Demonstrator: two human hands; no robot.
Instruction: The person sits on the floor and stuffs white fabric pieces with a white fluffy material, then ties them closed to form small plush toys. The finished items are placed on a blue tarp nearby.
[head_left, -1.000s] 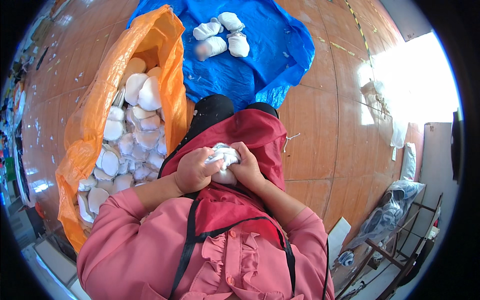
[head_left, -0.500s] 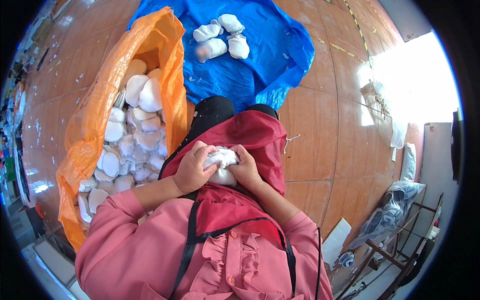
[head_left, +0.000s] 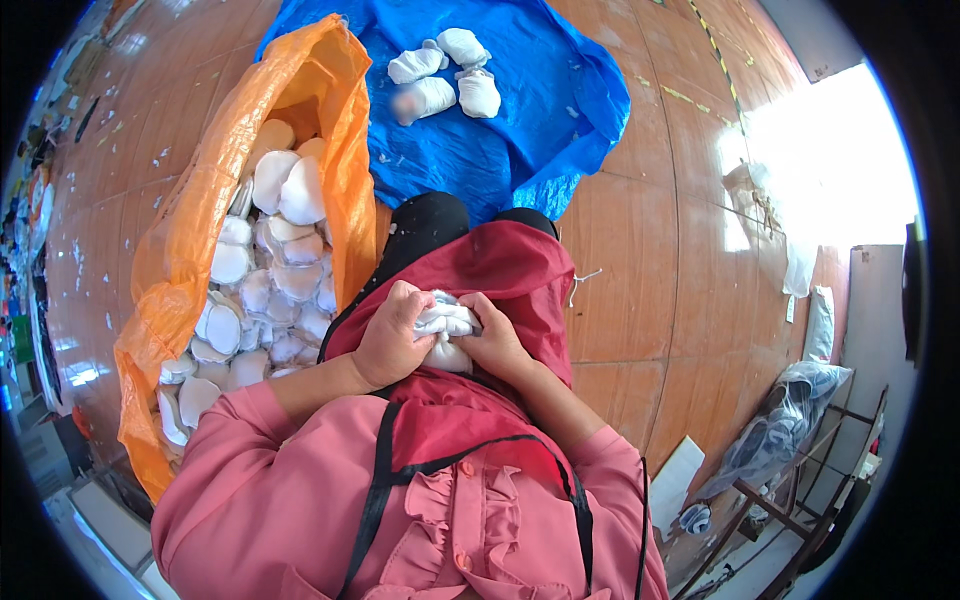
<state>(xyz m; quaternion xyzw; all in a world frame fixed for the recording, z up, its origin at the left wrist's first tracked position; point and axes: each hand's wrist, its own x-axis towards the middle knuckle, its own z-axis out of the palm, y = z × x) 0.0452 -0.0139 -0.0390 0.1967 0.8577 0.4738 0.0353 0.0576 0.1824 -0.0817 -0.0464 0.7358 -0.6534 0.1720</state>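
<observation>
Over my lap, on the dark red apron [head_left: 500,262], both hands grip a white cloth bundle [head_left: 447,322]. My left hand [head_left: 393,335] pinches its left side, thumb and fingers closed on the fabric. My right hand [head_left: 493,338] holds the opposite side the same way. The cloth between them is bunched into a band, and a rounded white lump [head_left: 448,356] hangs beneath it. What is inside the bundle is hidden. Beyond my knees, several similar white bundles [head_left: 479,93] lie together on a blue plastic sheet [head_left: 440,165].
To my left stands an open orange woven sack [head_left: 190,235] full of flat, rounded white pads [head_left: 295,285]. Brown tiled floor [head_left: 625,250] spreads to the right. A metal frame [head_left: 775,505], a clear plastic bag [head_left: 780,425] and a white flat piece [head_left: 675,485] are at the lower right.
The bunched cloth has been pulled wider and straighter between my hands, with the lump below now more distinct. My hands have barely shifted; the bundles on the sheet have stayed put.
</observation>
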